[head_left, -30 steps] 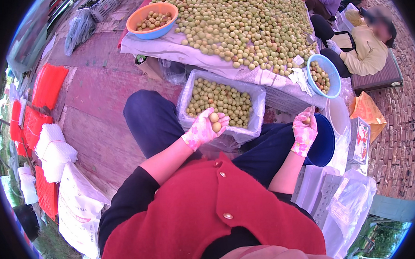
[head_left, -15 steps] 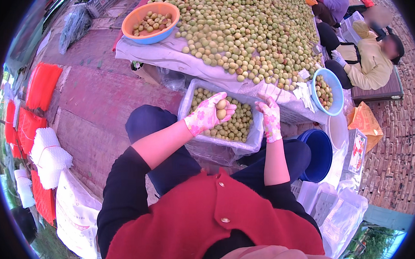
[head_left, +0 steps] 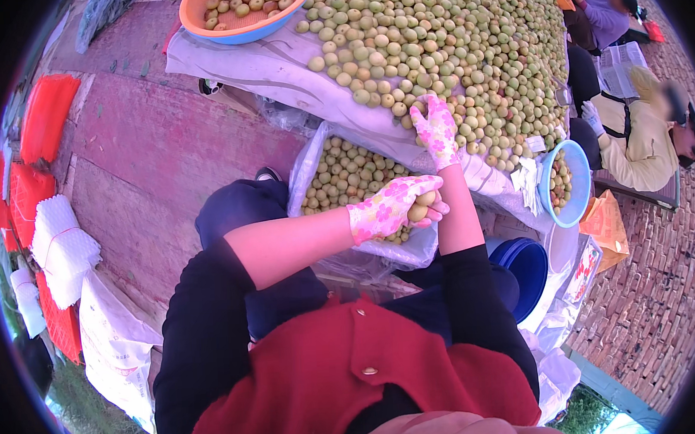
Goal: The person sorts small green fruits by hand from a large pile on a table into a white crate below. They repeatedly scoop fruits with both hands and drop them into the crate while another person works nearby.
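My left hand, in a white glove with pink flowers, is closed around a couple of round yellow-green fruits. It hangs over a lined crate of the same fruit, whose near right part it hides. My right hand, gloved alike, reaches past the crate to the near edge of a wide fruit pile on a cloth-covered table. Its fingers are apart over the fruit there, and no fruit shows in them.
An orange basket in a blue basin holds fruit at the upper left. On the right stand a light-blue basin with fruit and a dark blue bucket. A person in yellow sits beyond; another in purple works farther off.
My right hand has moved from the crate's right side up to the pile. My left hand has shifted right and a little nearer, turning over with its fruits. The view has shifted too.
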The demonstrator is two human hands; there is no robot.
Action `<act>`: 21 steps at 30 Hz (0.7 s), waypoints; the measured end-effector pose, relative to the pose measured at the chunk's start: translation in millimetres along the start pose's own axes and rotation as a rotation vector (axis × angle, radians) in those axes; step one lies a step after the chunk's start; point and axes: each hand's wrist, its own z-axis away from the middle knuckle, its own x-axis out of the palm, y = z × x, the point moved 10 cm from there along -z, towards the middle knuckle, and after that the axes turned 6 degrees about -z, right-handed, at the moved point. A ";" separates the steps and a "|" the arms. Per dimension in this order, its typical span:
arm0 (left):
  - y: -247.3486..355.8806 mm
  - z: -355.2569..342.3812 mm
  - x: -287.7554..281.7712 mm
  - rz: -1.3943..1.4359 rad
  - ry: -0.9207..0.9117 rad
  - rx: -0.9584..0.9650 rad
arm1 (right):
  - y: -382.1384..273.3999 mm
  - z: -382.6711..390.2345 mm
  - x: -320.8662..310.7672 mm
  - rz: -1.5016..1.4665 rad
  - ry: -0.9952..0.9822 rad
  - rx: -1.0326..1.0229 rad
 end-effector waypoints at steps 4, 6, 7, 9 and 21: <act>4.6 4.9 10.9 0.045 0.004 -0.022 | 33.7 22.4 -5.4 -0.789 0.082 0.405; 2.5 8.0 17.9 0.021 -0.024 -0.027 | 24.6 45.1 10.5 -0.730 -0.052 0.426; -2.7 7.6 20.1 0.007 -0.027 -0.061 | 13.8 55.3 26.7 -0.729 -0.084 0.397; -8.4 3.0 25.5 -0.086 -0.069 -0.069 | -0.9 61.4 30.5 -0.276 -0.037 0.272; -38.2 -35.5 13.9 -0.153 -0.099 -0.045 | 6.2 59.4 44.1 -0.218 0.183 0.371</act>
